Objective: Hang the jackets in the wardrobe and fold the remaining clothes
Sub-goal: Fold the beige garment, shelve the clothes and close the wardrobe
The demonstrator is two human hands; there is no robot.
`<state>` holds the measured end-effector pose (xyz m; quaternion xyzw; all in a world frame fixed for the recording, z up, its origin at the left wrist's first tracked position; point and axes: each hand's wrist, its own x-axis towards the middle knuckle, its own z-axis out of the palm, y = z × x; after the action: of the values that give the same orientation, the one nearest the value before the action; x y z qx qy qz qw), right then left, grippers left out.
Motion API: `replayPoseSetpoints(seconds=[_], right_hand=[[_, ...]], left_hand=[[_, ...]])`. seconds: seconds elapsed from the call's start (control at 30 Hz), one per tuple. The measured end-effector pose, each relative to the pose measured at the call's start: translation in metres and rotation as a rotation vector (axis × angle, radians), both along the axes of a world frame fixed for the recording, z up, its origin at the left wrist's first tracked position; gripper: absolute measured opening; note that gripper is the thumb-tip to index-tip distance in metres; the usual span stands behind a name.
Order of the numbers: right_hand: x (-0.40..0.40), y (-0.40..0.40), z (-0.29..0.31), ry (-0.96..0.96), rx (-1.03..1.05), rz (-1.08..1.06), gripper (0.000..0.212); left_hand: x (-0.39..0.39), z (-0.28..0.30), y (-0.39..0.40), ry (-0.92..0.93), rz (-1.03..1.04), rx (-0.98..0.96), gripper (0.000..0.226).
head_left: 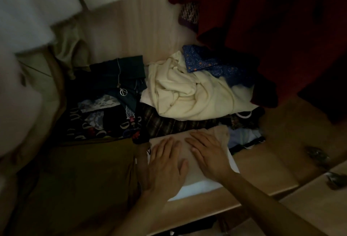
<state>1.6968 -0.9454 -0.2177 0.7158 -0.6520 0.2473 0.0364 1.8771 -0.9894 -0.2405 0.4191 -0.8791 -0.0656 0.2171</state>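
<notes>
A folded white garment [195, 185] lies on the wardrobe shelf [266, 172] near its front edge. My left hand [165, 168] and my right hand [208, 155] rest flat on top of it, fingers spread, side by side. Behind them a crumpled cream garment [189, 95] is heaped with a blue patterned cloth [212, 63] on its far side. A dark teal piece with a zipper and ring pull [122, 78] and black patterned clothes [105, 123] lie to the left. Red jackets [262, 10] hang at the upper right.
An olive-brown folded cloth [90, 175] fills the near left. White garments [37, 1] hang at the upper left. The pale wardrobe back wall [142, 20] stands behind the pile. Two dark metal handles [317, 155] sit on drawer fronts at the right.
</notes>
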Motion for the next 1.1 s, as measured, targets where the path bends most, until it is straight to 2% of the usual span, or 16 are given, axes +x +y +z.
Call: replayPoseSetpoints(seconds=[0.07, 0.2, 0.27, 0.37, 0.57, 0.73, 0.83, 0.97, 1.1], right_hand=[[0.002, 0.007, 0.007, -0.017, 0.021, -0.006, 0.031], [0.011, 0.024, 0.025, -0.039, 0.117, -0.021, 0.048], [0.015, 0.034, 0.032, -0.087, 0.158, -0.024, 0.051], [0.017, 0.051, 0.045, 0.020, 0.118, -0.061, 0.051], [0.009, 0.121, 0.085, -0.057, 0.012, 0.039, 0.058], [-0.009, 0.197, 0.092, -0.088, -0.016, 0.037, 0.051], [-0.022, 0.236, 0.090, -0.062, -0.007, 0.043, 0.047], [-0.029, 0.288, 0.101, -0.082, 0.016, 0.010, 0.054], [-0.030, 0.331, 0.123, -0.040, -0.036, -0.004, 0.057]], left_hand=[[0.002, 0.004, 0.002, -0.025, -0.016, 0.021, 0.058], [0.003, 0.025, 0.008, -0.149, -0.025, 0.118, 0.062], [0.002, 0.041, 0.017, -0.148, -0.006, 0.214, 0.058], [0.001, 0.069, 0.040, -0.089, 0.025, 0.301, 0.056], [0.007, 0.108, 0.101, -0.089, 0.061, 0.096, 0.049], [0.010, 0.123, 0.180, -0.025, 0.065, -0.009, 0.050], [0.012, 0.127, 0.228, -0.059, 0.115, -0.028, 0.047], [0.016, 0.143, 0.280, -0.113, 0.114, -0.021, 0.038], [0.010, 0.165, 0.321, -0.046, 0.109, -0.037, 0.038]])
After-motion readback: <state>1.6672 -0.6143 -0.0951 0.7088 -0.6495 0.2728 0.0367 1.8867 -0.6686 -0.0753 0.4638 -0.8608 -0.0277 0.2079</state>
